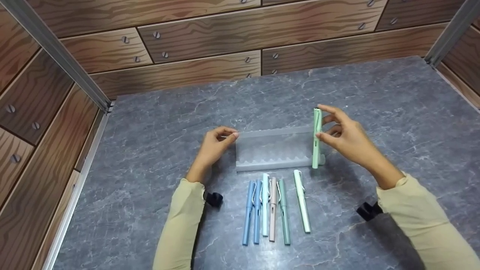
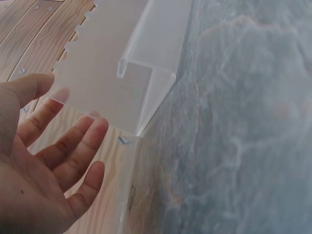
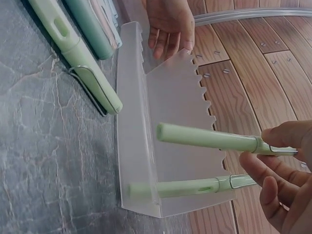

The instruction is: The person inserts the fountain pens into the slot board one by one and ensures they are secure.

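Observation:
A translucent pen stand [image 1: 275, 146] with notched edges stands on the table. My left hand [image 1: 217, 146] pinches its upper left corner between thumb and forefinger; in the left wrist view the other fingers [image 2: 78, 151] are spread beside the panel's edge. At the stand's right end, my right hand [image 1: 348, 138] holds a light green pen [image 3: 209, 139] near its clip end. Below that one, in the right wrist view, a second light green pen [image 3: 185, 188] leans in the stand, its lower end behind the front lip. The head view shows these two pens overlapping.
In front of the stand lie several pens side by side: two blue pens [image 1: 247, 213], a pale aqua pen [image 1: 265, 206], a beige-pink pen [image 1: 273, 213] and a dark green pen [image 1: 285, 213]. A light green pen [image 1: 302, 202] lies apart to their right. Wood-patterned walls [image 1: 206, 33] enclose the table.

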The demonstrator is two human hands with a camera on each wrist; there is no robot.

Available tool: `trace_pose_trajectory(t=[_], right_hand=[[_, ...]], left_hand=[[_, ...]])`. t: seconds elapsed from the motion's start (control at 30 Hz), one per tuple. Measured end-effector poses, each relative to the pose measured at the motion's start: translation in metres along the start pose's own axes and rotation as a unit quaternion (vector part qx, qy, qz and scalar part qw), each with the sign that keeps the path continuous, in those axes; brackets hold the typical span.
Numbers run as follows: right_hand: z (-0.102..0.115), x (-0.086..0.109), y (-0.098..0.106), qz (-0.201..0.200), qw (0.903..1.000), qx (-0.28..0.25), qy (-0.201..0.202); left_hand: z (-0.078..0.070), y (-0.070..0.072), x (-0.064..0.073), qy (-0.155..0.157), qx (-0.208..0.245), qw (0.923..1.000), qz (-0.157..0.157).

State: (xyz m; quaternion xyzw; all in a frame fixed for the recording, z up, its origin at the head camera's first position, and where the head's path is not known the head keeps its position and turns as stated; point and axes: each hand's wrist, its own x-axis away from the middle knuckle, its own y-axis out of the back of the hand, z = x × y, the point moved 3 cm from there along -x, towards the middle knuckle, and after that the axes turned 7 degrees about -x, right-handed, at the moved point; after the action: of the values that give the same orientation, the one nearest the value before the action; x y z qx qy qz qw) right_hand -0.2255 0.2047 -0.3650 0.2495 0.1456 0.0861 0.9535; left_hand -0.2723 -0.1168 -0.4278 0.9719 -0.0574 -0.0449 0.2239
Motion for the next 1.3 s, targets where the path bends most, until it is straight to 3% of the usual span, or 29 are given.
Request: trace_pose_trajectory(t=[0.27, 0.77, 1.3], right_hand=[[-0.001, -0.005, -0.002, -0.023, 0.9995, 0.022, 0.005], [-0.004, -0.012, -0.007, -0.070, 0.9937, 0.062, 0.062], [-0.007, -0.010, -0.015, -0.081, 0.9879, 0.109, 0.076]], left_hand=[[0.000, 0.001, 0.001, -0.001, -0.001, 1.0000, 0.000], [-0.002, 0.000, 0.001, -0.003, 0.001, 1.0000, -0.003], [-0.001, -0.001, 0.000, -0.008, -0.006, 0.9999, 0.000]])
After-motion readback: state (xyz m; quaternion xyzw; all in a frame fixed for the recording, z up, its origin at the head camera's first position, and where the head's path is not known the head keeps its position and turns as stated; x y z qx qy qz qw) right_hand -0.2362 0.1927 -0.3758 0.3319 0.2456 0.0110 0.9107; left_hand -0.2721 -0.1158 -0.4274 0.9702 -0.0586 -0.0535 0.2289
